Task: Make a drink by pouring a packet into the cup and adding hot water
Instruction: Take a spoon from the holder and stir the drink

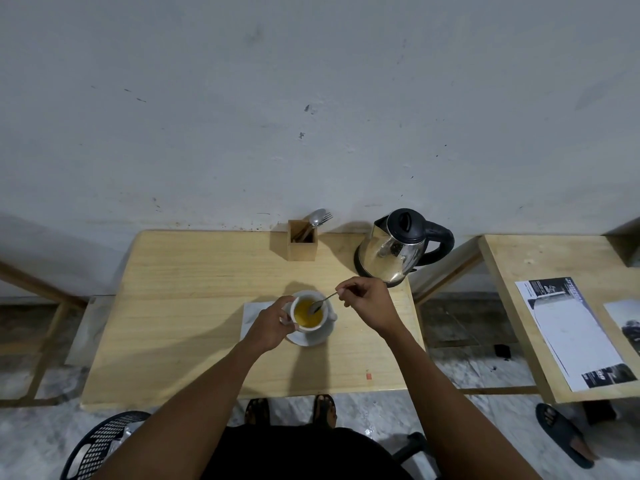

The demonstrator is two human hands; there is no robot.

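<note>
A white cup (313,329) full of yellow-orange liquid stands on a white saucer (308,339) near the middle of the wooden table (180,306). My left hand (268,323) wraps around the cup's left side. My right hand (367,301) pinches the handle of a metal spoon (323,302), and the spoon's bowl sits in the liquid. A steel electric kettle (394,251) with a black lid and handle stands upright behind my right hand. No packet shows in my hands.
A white napkin (251,315) lies under the saucer's left side. A wooden cutlery holder (302,240) with a spoon and fork stands at the back edge. A second table with printed papers (571,334) is at the right. A black mesh bin (100,445) sits at the lower left.
</note>
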